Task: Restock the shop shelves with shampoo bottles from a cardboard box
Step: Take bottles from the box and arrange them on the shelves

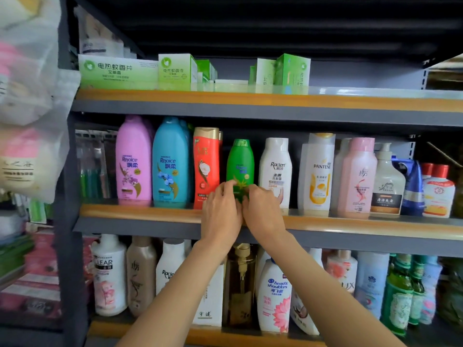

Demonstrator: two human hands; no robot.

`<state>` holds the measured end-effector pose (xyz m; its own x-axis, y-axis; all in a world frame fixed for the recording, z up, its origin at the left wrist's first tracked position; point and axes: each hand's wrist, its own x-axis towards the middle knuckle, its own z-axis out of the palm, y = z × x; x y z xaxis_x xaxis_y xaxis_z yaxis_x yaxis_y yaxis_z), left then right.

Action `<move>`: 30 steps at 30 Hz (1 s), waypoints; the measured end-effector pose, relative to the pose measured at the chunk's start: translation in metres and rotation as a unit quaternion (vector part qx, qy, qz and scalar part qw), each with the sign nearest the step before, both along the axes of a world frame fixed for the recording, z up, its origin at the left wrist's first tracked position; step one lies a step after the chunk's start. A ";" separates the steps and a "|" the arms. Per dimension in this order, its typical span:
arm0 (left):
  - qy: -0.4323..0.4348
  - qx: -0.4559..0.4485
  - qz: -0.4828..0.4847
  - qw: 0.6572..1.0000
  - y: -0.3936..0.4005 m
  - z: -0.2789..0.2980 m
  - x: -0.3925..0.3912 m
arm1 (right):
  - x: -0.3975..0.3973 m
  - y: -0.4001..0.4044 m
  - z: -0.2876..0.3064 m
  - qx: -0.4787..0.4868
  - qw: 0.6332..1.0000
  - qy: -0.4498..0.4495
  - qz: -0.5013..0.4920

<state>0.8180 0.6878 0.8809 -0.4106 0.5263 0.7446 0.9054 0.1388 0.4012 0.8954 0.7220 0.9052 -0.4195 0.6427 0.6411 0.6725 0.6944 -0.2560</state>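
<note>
Both hands, left hand point(220, 211) and right hand point(263, 209), pinched the green plastic shampoo bottle point(240, 164). It stood upright on the middle shelf point(140, 214), right of a red bottle point(206, 166).

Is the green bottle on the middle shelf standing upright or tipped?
Upright. The green bottle has its cap on top, between the red bottle and the white Raclen bottle; both hands hide its base.
</note>
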 end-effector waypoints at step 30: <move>0.064 0.056 -0.083 0.993 0.007 0.017 0.090 | 0.133 0.044 0.019 0.089 0.956 0.275 -0.052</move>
